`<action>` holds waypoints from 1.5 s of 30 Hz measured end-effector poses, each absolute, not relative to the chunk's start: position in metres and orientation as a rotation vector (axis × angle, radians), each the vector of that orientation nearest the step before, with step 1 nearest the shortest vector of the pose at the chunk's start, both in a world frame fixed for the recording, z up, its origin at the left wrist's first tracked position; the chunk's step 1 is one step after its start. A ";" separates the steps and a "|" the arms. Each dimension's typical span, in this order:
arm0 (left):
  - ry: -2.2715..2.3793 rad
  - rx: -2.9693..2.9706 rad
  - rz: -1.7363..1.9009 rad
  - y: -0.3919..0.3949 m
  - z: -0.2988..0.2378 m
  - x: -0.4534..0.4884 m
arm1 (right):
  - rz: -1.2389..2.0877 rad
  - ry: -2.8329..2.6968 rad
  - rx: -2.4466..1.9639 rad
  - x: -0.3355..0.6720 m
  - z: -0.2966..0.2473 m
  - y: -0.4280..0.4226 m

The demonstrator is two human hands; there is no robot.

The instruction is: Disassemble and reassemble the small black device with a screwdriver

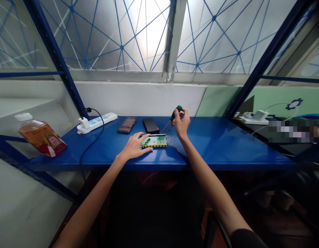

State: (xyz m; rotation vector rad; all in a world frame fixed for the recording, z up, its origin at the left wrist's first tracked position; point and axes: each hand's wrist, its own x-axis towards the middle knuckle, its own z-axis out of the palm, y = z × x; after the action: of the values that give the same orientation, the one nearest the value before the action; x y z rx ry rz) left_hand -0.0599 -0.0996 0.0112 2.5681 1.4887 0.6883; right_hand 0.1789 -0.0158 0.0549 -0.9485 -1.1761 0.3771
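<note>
the green circuit board [156,140] lay bare on the blue worktop [211,141], its yellow-marked edge on the near side. the left hand [133,146] grasped it at its left end, thumb along the near edge and fingers over the far one. the right hand [182,124] was closed around the handle of a screwdriver [176,113], whose tip slanted down beyond the far edge of the circuit board and seemed clear of it. small dark pieces [170,129] lay scattered just to its right; they looked like loose screws, though they were too small to be sure. a black box [151,126] lay just behind. judging by that, some fastenings were probably out already and the work seemed partway along; how many were left in place could not be told.
</note>
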 end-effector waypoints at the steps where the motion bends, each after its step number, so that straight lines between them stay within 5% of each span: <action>1: 1.491 2.576 0.687 -0.098 0.012 -0.058 | 0.377 -1.174 -0.950 0.179 0.055 -0.015; 26: 1.336 2.861 0.960 -0.082 0.012 -0.038 | 0.439 -1.124 -0.875 0.181 0.069 -0.027; 45: 1.321 2.685 0.810 -0.078 0.010 -0.039 | 0.464 -1.332 -0.828 0.139 0.060 -0.049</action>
State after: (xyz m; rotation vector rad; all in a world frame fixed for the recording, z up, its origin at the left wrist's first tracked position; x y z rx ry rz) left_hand -0.0395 -0.0778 0.0105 2.6850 1.3214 0.8100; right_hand 0.1391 -0.0488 0.0601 -0.8280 -1.3324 0.4639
